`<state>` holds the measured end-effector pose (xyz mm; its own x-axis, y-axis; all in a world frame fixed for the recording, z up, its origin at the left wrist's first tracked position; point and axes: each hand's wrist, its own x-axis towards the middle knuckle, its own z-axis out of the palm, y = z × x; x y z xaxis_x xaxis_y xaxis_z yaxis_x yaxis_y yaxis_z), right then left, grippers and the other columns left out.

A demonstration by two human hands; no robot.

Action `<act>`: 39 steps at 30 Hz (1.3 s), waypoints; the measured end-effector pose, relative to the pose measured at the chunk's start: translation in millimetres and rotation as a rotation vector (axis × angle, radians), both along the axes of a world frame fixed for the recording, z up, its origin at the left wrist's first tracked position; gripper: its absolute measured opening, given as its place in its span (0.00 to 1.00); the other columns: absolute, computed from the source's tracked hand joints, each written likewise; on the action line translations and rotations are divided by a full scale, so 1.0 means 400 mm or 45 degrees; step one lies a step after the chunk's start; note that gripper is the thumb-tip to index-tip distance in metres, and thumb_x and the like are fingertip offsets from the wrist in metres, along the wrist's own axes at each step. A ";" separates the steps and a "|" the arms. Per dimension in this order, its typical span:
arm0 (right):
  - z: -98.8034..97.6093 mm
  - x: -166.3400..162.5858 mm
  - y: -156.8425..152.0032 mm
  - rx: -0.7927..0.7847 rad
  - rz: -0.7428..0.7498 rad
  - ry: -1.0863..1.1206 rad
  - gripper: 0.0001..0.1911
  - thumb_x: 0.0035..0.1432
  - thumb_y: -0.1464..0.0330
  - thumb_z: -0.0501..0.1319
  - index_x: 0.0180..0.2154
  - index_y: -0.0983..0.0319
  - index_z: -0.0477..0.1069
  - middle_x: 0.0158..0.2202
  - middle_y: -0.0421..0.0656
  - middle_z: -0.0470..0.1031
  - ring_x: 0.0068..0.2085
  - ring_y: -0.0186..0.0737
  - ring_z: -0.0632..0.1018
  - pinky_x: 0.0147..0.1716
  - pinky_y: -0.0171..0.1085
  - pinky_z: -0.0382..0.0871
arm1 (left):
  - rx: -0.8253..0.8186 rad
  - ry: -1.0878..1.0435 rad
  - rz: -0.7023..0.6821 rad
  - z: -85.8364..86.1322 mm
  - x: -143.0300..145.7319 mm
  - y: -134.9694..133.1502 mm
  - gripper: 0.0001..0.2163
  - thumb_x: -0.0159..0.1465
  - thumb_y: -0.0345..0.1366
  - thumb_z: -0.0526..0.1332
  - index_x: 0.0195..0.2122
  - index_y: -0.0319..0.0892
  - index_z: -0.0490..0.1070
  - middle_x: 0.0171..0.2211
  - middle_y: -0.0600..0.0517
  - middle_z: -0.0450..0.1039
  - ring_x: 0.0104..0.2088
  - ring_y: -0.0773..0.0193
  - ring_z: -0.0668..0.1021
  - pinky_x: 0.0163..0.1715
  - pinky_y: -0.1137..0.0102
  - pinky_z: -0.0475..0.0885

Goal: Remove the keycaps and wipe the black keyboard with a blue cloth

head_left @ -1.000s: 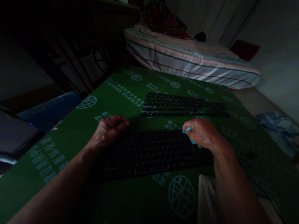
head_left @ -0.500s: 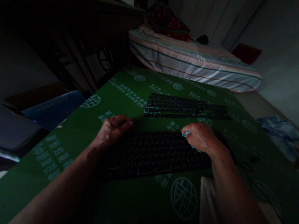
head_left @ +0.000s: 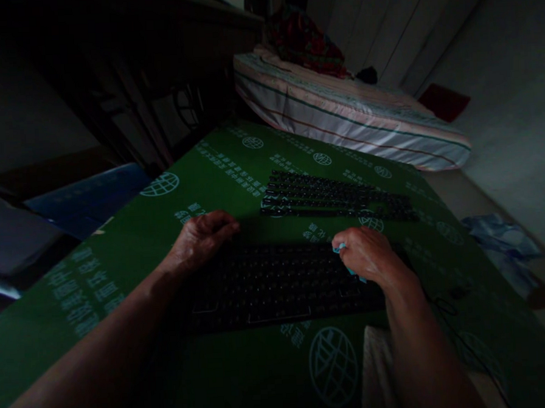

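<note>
A black keyboard (head_left: 276, 283) lies flat on a green sheet with its keycaps off; small pale points show where the keys sit. My left hand (head_left: 205, 235) is closed at its back left corner, fingers curled together; whether anything is pinched in them is hidden. Over the right part of the keyboard, my right hand (head_left: 364, 253) is closed around a small light-blue tool (head_left: 357, 276). Only bits of this tool stick out past the fingers, so its kind is unclear. Behind the keyboard, loose black keycaps (head_left: 317, 192) are laid out in several rows.
The green printed sheet (head_left: 333, 365) covers the table. A cable (head_left: 466, 340) runs along the right side. A light cloth (head_left: 375, 369) lies by my right forearm. Beyond the table stands a bed (head_left: 350, 114); a blue box-like thing (head_left: 89, 198) is at the left.
The view has shifted slightly. My hands hold nearly the same places, the right one still closed on the light-blue tool.
</note>
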<state>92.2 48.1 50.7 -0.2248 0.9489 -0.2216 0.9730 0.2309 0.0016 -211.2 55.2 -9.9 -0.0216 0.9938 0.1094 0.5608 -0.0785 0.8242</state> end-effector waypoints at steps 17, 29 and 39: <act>0.010 0.013 0.000 0.040 -0.026 0.123 0.17 0.53 0.75 0.55 0.39 0.57 0.79 0.40 0.43 0.81 0.44 0.41 0.79 0.39 0.33 0.66 | -0.009 -0.001 0.009 -0.002 -0.001 0.001 0.13 0.56 0.48 0.61 0.29 0.42 0.74 0.21 0.55 0.72 0.22 0.67 0.71 0.21 0.75 0.64; 0.013 0.051 0.005 0.093 -0.163 0.076 0.17 0.53 0.74 0.56 0.40 0.55 0.80 0.38 0.43 0.81 0.40 0.41 0.80 0.37 0.34 0.66 | -0.036 0.030 -0.021 -0.010 -0.012 0.005 0.14 0.58 0.47 0.61 0.31 0.40 0.74 0.23 0.55 0.74 0.24 0.66 0.72 0.22 0.74 0.66; 0.005 0.035 0.007 0.034 -0.108 0.079 0.17 0.54 0.73 0.56 0.40 0.55 0.79 0.37 0.43 0.81 0.41 0.42 0.80 0.37 0.34 0.65 | -0.022 0.016 0.011 0.007 0.002 -0.003 0.12 0.58 0.45 0.61 0.29 0.41 0.74 0.22 0.55 0.72 0.23 0.68 0.70 0.21 0.73 0.64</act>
